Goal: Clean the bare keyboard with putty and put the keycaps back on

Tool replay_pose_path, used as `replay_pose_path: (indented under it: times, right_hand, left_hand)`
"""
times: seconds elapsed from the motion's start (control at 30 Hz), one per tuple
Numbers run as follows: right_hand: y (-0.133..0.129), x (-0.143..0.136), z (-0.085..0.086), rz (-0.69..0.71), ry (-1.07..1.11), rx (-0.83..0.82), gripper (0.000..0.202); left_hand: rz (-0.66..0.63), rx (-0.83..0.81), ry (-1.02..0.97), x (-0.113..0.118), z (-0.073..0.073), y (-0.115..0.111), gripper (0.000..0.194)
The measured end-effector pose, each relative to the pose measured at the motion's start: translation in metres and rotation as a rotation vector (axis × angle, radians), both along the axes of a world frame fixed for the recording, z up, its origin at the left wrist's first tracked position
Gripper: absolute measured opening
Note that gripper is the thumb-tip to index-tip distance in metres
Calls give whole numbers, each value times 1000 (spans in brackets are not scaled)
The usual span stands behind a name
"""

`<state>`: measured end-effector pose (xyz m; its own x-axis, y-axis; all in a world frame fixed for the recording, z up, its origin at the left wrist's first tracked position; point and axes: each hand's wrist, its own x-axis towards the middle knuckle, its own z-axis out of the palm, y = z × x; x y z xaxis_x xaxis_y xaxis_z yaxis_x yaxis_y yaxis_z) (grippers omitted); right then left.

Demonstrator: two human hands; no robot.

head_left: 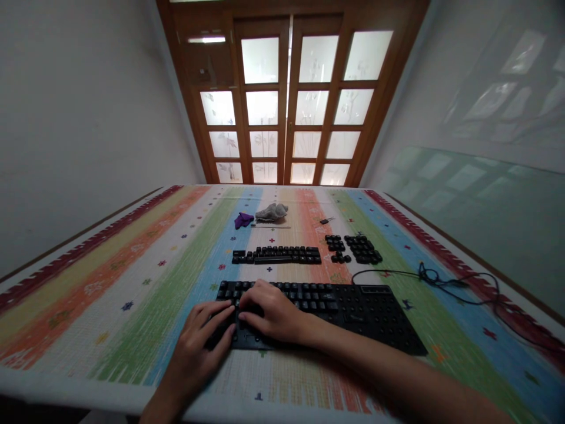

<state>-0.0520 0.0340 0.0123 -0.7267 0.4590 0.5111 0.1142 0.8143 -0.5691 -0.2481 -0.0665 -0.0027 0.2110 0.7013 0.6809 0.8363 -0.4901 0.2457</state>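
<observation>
A black keyboard [309, 294] lies near the table's front edge. Its upper rows on the left and middle carry keycaps, while its right side shows bare key positions. My left hand [198, 335] rests on the keyboard's left edge, fingers stretched and apart. Over the left part of the keyboard, my right hand [273, 309] is closed, with thumb and forefinger bent down close to the keys. Whatever lies between those fingertips cannot be made out. Behind the keyboard, loose black keycaps [286, 255] stand in rows, and more number-pad keycaps [362, 248] are grouped to their right.
A striped cloth [128, 330] covers the table. Further back are a purple cloth [243, 220], a grey crumpled cloth [271, 212], a thin stick [272, 227] and a small black tool with wire prongs [325, 221]. The keyboard's cable [435, 277] coils to the right.
</observation>
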Motion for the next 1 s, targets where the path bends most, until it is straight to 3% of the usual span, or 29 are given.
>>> replay_pose_path:
  times: [0.13, 0.37, 0.6, 0.8, 1.0]
  right_hand:
    - [-3, -6, -8, -40, 24, 40, 9]
    - [-5, -9, -13, -3, -47, 258, 9]
    - [-7, -8, -9, 13, -59, 240, 11]
    - [-8, -11, -10, -15, -84, 393, 17]
    - [-9, -11, -11, -41, -123, 429, 18]
  left_hand:
    - [13, 4, -3, 4, 2, 1, 23]
    - [24, 0, -32, 4, -3, 5, 18]
    - [42, -36, -61, 6, -3, 2, 21]
    - [54, -42, -83, 6, -3, 1, 18]
    - [48, -39, -82, 6, -2, 2, 18]
